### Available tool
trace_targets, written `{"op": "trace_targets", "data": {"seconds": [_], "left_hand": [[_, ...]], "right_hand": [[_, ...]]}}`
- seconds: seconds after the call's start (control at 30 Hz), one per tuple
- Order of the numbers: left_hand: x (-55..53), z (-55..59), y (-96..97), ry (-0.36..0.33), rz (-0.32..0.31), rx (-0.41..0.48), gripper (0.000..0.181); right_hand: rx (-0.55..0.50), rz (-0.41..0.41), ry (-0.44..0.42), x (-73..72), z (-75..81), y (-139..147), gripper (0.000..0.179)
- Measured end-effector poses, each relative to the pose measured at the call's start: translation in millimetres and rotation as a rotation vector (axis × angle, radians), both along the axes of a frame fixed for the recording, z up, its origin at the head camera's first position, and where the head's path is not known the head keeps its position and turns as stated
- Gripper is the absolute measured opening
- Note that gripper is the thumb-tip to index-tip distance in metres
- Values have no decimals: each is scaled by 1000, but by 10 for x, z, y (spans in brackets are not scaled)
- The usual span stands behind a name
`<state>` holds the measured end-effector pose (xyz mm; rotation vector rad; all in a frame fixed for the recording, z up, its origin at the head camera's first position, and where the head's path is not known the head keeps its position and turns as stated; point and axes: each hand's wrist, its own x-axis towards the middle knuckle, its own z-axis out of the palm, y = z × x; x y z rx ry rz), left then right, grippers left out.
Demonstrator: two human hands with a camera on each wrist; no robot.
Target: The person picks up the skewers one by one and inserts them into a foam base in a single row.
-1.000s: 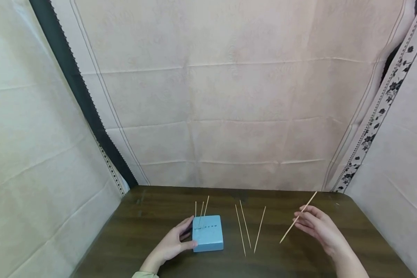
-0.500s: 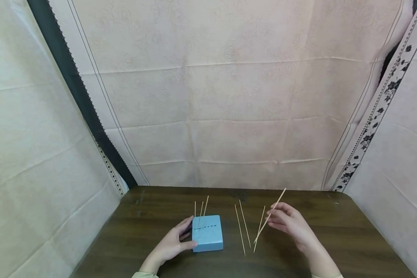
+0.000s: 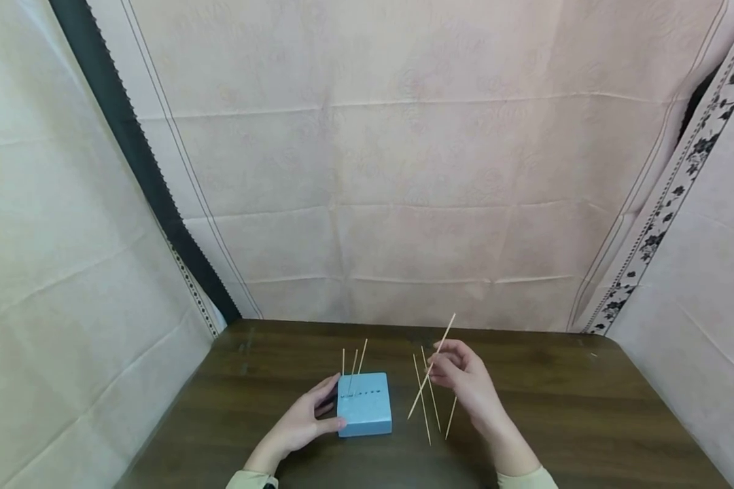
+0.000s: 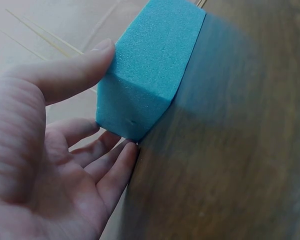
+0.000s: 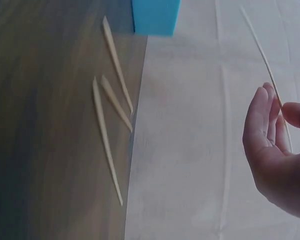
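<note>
A light blue foam block [image 3: 364, 415] lies on the table, with a row of small holes across its top. Three thin wooden skewers [image 3: 363, 353] stand up from its left part. My left hand [image 3: 296, 424] grips the block's left side; in the left wrist view its thumb presses one face and its fingertips touch the opposite edge. My right hand [image 3: 469, 384] pinches another wooden skewer [image 3: 449, 327] between thumb and fingers, tilted and raised above the table. Beneath and beside that hand lie three loose skewers [image 5: 112, 57], one partly hidden by it in the head view.
The dark wooden table [image 3: 587, 407] has a back edge against a pale cloth backdrop [image 3: 404, 204]. Similar cloth hangs at the left [image 3: 67, 272] and right [image 3: 709, 285] sides.
My right hand has moved left with its skewer, from the table's right side over the loose skewers towards the foam block. My left hand and the block have stayed in place.
</note>
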<state>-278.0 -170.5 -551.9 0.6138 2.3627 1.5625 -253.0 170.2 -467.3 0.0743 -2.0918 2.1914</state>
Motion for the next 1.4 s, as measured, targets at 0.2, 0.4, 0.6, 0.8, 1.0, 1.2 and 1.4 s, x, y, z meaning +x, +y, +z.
{"op": "trace_targets", "data": {"seconds": [0.2,0.4,0.6,0.8,1.0,1.2,1.4], "left_hand": [[1,21,2,-1,6,-10,95],[7,21,-16,1,6,-13,95],[12,27,-6,0,6,-22,95],[16,36,-1,1,4,-16,95],[12,13,-1,9,7,-13,95],[7,-15,-1,8,7,-9,94],[6,2,2,2,8,-8,94]], "right_hand": [[16,-4,41,-20,55,-234,24],[25,-10,78,-17,51,-344,19],[18,-26,112,-39,75,-441,17],[37,-45,149,-104,94,-548,15],[67,-48,172,-131,44,-585,15],[66,-62,182,-122,27,-561,12],[102,-67,198,-111,27,-559,11]]}}
